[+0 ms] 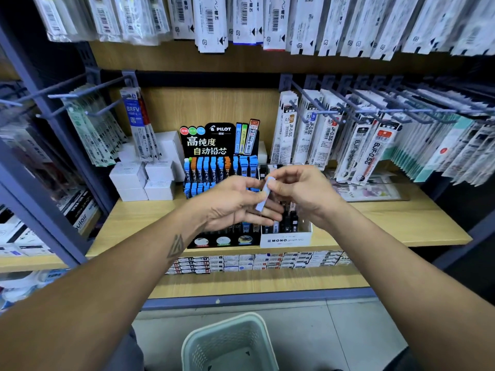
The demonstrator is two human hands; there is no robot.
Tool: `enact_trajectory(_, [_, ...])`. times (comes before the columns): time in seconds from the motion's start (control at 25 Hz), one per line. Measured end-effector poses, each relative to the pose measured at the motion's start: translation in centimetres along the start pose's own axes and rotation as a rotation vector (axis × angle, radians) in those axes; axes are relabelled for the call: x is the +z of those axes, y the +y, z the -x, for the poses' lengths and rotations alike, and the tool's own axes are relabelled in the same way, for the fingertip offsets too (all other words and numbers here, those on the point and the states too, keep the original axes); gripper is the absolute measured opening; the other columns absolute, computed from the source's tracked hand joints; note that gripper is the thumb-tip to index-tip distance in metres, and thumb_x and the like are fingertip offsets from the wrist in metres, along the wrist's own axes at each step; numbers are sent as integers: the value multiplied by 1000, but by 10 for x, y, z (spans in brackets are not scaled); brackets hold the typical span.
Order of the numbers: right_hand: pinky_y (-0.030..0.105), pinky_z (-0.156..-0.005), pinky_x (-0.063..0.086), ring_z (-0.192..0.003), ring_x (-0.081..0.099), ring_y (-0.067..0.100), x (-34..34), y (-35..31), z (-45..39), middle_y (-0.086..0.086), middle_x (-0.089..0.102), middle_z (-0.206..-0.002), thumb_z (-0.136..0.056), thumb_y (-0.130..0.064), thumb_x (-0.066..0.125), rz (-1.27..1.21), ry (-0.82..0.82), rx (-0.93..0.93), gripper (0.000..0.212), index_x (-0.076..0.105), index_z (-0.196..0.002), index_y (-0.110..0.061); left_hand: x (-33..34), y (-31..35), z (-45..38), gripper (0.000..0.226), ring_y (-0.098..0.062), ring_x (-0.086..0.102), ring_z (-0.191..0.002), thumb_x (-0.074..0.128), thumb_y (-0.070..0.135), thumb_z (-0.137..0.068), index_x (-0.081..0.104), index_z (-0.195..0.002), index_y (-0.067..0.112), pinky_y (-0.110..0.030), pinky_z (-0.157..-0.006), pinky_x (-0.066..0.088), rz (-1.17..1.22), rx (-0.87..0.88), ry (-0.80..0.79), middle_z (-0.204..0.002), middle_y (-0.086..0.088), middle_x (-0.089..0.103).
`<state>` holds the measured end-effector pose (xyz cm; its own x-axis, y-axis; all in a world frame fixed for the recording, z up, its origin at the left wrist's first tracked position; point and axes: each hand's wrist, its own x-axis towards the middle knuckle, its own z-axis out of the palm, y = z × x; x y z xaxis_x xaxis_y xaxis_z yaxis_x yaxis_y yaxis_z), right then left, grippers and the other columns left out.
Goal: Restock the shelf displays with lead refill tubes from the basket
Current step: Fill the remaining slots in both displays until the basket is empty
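Note:
Both hands meet in front of the shelf around one pale blue lead refill tube (265, 194). My right hand (302, 194) pinches its upper end between thumb and fingers. My left hand (235, 203) touches its side and lower end with spread fingers. Behind them stands the black Pilot display (214, 145) with rows of blue and orange capped tubes. To its right sits the white Mono display box (286, 238) with dark tubes. The pale green basket (230, 344) stands on the floor below; its inside looks empty.
Hook rods (321, 108) with hanging refill packs jut out left and right above the wooden shelf (401, 223). White boxes (144, 178) are stacked left of the Pilot display. Flat boxes (254, 261) line the lower shelf.

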<state>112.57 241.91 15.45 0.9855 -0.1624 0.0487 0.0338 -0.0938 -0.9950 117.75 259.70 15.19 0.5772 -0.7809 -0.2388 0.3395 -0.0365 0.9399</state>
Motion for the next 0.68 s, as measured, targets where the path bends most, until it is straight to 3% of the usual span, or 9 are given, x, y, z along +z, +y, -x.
enact_trajectory(0.16, [22,-64,58,-66,67,18,-25,-7,1,16,70,-81,-89,11,64,-186,-47,83,15,69,-101,3,5,0,-10,27,-22,68,-71,52,1,-100,57,-124,-11,-23,-60,56,-13,20,96,-91,-23,69])
enact_trajectory(0.24, [24,-70,60,-70,70,20,-30,-7,1,18,71,-86,-90,12,61,-193,-66,146,19,70,-104,3,6,-2,-14,26,-19,68,-64,62,-6,-92,61,-117,-11,-20,-56,55,-66,49,207,-83,-21,71])
enact_trajectory(0.36, [27,-74,61,-71,72,22,-37,-3,-2,17,72,-83,-89,13,64,-143,-32,156,19,69,-106,6,12,-7,-25,28,-26,73,-70,67,-10,-87,61,-114,-15,-25,-62,61,-130,72,287,-85,-25,72])
enact_trajectory(0.52, [29,-70,60,-66,71,20,-45,5,-7,10,71,-72,-86,14,68,-32,66,98,19,69,-101,4,21,-9,-32,27,-36,75,-85,61,-17,-88,60,-114,-13,-35,-77,63,-95,58,263,-94,-31,72])
enact_trajectory(0.68, [27,-68,61,-67,70,21,-48,8,-8,14,72,-79,-85,12,70,14,96,58,17,70,-99,3,24,-9,-36,25,-37,75,-89,62,-15,-89,60,-114,-11,-35,-75,63,-192,47,264,-95,-29,73])
